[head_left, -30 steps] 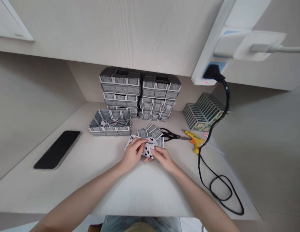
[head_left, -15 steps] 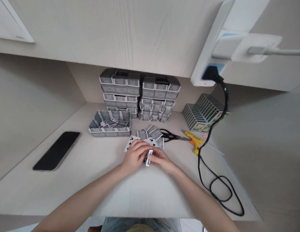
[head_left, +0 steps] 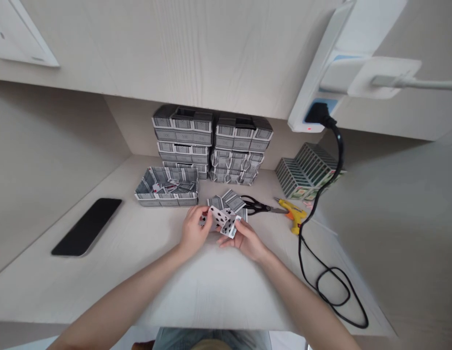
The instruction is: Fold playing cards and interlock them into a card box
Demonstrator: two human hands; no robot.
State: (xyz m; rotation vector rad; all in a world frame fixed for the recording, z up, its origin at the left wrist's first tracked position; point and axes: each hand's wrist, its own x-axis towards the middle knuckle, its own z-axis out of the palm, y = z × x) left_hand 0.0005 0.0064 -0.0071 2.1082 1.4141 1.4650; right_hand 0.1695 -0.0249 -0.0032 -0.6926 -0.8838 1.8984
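Playing card (head_left: 219, 214) in left hand (head_left: 193, 228), second card (head_left: 229, 227) in right hand (head_left: 251, 240)

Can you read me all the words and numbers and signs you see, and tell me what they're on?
No word, brand or number is clear enough to quote.
Playing card in the left hand: black suit marks; too small to name.
Other card in the right hand: black marks, corner too blurred.
Yellow glue gun: small mark, unreadable.
White panel, upper left: grey mark, unreadable.
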